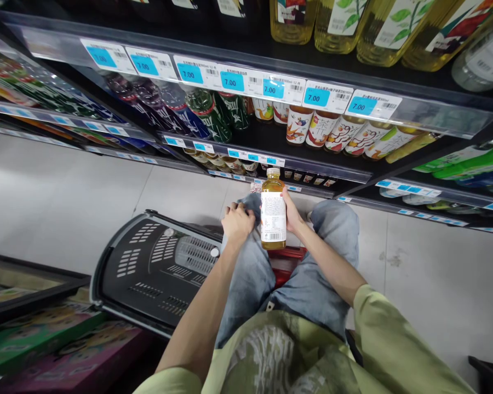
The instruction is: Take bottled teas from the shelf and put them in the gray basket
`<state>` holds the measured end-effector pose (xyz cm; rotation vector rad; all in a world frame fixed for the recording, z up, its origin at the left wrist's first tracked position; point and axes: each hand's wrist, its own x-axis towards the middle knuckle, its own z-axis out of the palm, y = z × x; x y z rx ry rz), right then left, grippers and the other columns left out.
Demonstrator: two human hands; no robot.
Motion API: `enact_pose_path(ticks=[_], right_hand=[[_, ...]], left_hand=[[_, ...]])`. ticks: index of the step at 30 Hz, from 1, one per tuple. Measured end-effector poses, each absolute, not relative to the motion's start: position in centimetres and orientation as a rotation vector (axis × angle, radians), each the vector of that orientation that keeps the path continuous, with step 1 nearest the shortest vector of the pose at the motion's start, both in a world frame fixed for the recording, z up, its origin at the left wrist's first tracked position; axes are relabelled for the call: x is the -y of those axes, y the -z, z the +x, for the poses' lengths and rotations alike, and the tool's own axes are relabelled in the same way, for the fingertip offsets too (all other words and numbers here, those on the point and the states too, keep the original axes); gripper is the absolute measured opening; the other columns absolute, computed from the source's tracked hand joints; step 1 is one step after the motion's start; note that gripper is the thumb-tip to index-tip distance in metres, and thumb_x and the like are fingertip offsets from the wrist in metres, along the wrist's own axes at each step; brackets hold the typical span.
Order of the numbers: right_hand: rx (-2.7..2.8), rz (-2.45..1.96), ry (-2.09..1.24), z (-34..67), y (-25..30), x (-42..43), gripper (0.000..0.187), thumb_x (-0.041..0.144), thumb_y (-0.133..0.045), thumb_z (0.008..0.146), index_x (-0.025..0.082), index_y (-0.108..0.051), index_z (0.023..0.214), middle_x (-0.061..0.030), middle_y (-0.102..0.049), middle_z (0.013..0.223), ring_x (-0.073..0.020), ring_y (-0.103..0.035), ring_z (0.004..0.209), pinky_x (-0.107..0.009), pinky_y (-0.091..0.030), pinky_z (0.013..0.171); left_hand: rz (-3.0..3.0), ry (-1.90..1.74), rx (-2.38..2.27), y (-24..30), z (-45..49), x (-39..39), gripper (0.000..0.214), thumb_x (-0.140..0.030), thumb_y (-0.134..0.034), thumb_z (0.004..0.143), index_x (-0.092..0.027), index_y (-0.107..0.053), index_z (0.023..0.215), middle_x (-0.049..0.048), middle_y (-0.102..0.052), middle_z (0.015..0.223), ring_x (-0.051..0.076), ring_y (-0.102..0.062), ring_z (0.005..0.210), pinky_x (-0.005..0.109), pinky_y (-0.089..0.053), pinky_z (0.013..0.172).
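Note:
My right hand (291,210) is closed around the side of a bottle (273,213) of yellow-amber drink. The bottle stands upright above my lap, its white cap on and its label, with small print and a barcode, turned toward me. My left hand (238,221) rests on my left knee with the fingers bent loosely over it, holding nothing. Beneath the bottle, between my legs, part of a red object (285,262) shows; what it is I cannot tell.
Ahead, shelves hold drink bottles (299,125) behind price tags (235,80). A black shopping basket (148,279) with a slotted base stands at my left. Boxed goods (36,334) lie at the lower left. Pale floor tiles (419,268) extend to the right.

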<state>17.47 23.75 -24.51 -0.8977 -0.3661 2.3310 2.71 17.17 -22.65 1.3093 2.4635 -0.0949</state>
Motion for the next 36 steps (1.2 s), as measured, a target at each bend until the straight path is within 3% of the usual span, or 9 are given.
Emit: enact_pose_path(ticks=[11,18,20,23,25,28,31,34,36], right_hand=[[0.348,-0.899,-2.377,17.6,24.6,-23.7,0.076,0.092,-0.054,0.098,0.020,-0.071,0.113,-0.0062,-0.079,0.075,-0.0243,-0.074,0.062,-0.038,-0.065,0.058],[0.376,-0.814,-2.398,18.2,24.9,-23.5,0.047,0.059,-0.077,0.097,0.018,-0.070,0.121,-0.0075,-0.083,0.084,-0.0287,-0.080,0.072,-0.042,-0.070,0.066],[0.370,-0.800,-2.438,18.5,25.1,-23.3,0.046,0.052,-0.080,0.093,0.017,-0.070,0.122,-0.0092,-0.084,0.088,-0.0305,-0.082,0.075,-0.044,-0.072,0.069],[0.317,-0.772,-2.479,18.8,25.6,-23.3,0.052,0.056,-0.076,0.089,0.016,-0.072,0.121,-0.0122,-0.085,0.090,-0.0339,-0.083,0.080,-0.048,-0.072,0.072],[0.306,-0.744,-2.436,18.9,25.9,-23.4,0.058,0.063,-0.072,0.086,0.016,-0.073,0.119,-0.0130,-0.085,0.089,-0.0356,-0.083,0.084,-0.050,-0.072,0.074],[0.357,-0.693,-2.341,18.8,26.1,-23.9,0.069,0.076,-0.067,0.082,0.016,-0.076,0.116,-0.0135,-0.084,0.087,-0.0365,-0.081,0.089,-0.050,-0.071,0.077],[0.408,-0.635,-2.324,18.4,26.2,-24.3,0.084,0.087,-0.062,0.079,0.015,-0.076,0.120,-0.0147,-0.083,0.091,-0.0369,-0.080,0.092,-0.051,-0.070,0.078],[0.423,-0.556,-2.350,17.9,26.1,-24.4,0.095,0.094,-0.057,0.079,0.016,-0.073,0.129,-0.0136,-0.081,0.092,-0.0326,-0.076,0.084,-0.047,-0.068,0.070],[0.399,-0.487,-2.354,17.8,25.8,-24.3,0.096,0.095,-0.054,0.082,0.017,-0.071,0.134,-0.0103,-0.079,0.089,-0.0276,-0.072,0.076,-0.041,-0.065,0.063]], left_hand=[[1.317,0.115,-2.460,22.3,2.8,-17.2,0.042,-0.030,-0.045,0.105,-0.016,-0.075,0.130,0.0195,-0.072,0.138,0.039,-0.063,0.133,0.047,-0.058,0.094],[1.324,0.098,-2.466,22.8,2.6,-17.1,0.039,-0.029,-0.047,0.105,-0.015,-0.075,0.128,0.0212,-0.072,0.138,0.040,-0.064,0.132,0.046,-0.059,0.093],[1.335,0.081,-2.471,23.0,2.5,-17.2,0.038,-0.028,-0.047,0.104,-0.014,-0.076,0.126,0.0214,-0.072,0.137,0.040,-0.065,0.132,0.047,-0.059,0.093],[1.335,0.023,-2.465,23.3,2.8,-17.1,0.037,-0.028,-0.049,0.103,-0.014,-0.076,0.123,0.0216,-0.073,0.135,0.041,-0.065,0.132,0.051,-0.060,0.096],[1.364,-0.137,-2.418,23.6,3.2,-16.6,0.034,-0.030,-0.051,0.102,-0.015,-0.077,0.119,0.0214,-0.073,0.136,0.041,-0.062,0.136,0.053,-0.059,0.104],[1.346,-0.685,-2.178,24.4,4.5,-14.5,0.036,-0.039,-0.047,0.107,-0.018,-0.076,0.114,0.0183,-0.076,0.133,0.037,-0.064,0.136,0.054,-0.054,0.117],[1.041,-1.170,-1.709,25.1,6.5,-11.2,0.056,-0.062,-0.036,0.112,-0.023,-0.074,0.122,0.0128,-0.080,0.126,0.033,-0.074,0.123,0.053,-0.060,0.112],[0.792,-1.227,-1.344,25.1,8.6,-8.7,0.075,-0.088,-0.058,0.094,-0.026,-0.068,0.136,0.0125,-0.081,0.125,0.037,-0.079,0.118,0.055,-0.068,0.100],[0.750,-1.178,-1.270,24.8,9.6,-8.0,0.087,-0.087,-0.082,0.076,-0.027,-0.065,0.137,0.0138,-0.081,0.126,0.040,-0.080,0.118,0.060,-0.068,0.100]])
